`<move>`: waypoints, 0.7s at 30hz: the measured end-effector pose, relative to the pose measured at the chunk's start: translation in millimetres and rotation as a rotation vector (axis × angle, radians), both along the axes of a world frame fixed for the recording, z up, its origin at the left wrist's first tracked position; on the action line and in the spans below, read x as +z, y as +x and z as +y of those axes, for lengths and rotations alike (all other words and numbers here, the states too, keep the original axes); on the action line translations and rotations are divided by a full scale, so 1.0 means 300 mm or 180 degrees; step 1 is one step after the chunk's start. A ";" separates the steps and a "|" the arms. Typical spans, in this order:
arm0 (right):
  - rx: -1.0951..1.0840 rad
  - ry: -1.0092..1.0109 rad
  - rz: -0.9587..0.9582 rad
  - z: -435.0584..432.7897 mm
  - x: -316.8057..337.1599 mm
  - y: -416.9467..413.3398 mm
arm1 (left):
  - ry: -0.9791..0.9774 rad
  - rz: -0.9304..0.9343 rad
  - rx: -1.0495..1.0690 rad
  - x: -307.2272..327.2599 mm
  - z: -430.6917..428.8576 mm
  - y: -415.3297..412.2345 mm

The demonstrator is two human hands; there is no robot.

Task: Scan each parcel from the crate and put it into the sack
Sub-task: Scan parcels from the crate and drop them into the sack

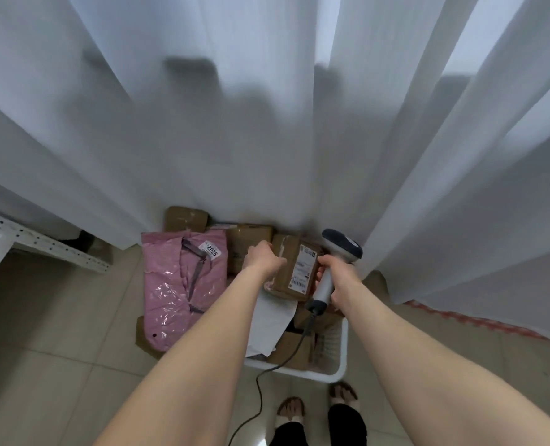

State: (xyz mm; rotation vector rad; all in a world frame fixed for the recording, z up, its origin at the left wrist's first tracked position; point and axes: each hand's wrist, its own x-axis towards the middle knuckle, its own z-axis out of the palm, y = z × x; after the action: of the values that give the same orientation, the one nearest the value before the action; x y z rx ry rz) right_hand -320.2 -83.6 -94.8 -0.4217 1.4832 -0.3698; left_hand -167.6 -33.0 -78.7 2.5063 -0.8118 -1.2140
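While gripping brown parcel [286, 275] in left hand [264, 257] above far edge of crate [339, 373], holding scanner [342, 246] clenched in right hand [338, 275] beside label [303, 269], likely needing aim and trigger press next.

The crate [341, 365] stands on the floor [58, 365] before the curtain [267, 123] with parcels [294, 349] in it, a box [294, 268] above them, a mailer [183, 284] lying to its left, the scanner [342, 247] just right of the box, and a shelf [42, 244] far left.

White curtains [267, 123] over beige tiled floor [58, 365]
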 end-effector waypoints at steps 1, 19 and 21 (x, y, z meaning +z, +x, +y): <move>0.0064 0.0046 0.0021 -0.026 -0.056 0.010 | 0.0043 0.0030 0.0059 -0.057 -0.020 0.007; 0.0589 -0.0041 0.0354 -0.221 -0.632 0.108 | 0.0194 0.0727 0.0700 -0.708 -0.080 0.048; 0.0601 -0.0009 0.0356 -0.222 -0.612 0.098 | 0.0080 0.0729 0.0787 -0.681 -0.071 0.054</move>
State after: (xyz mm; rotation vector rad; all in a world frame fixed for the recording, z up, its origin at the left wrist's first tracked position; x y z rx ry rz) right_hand -291.0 -150.3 -278.5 -0.5878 1.5368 -0.2009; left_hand -151.5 -54.3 -283.1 2.3430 -0.4201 -1.3938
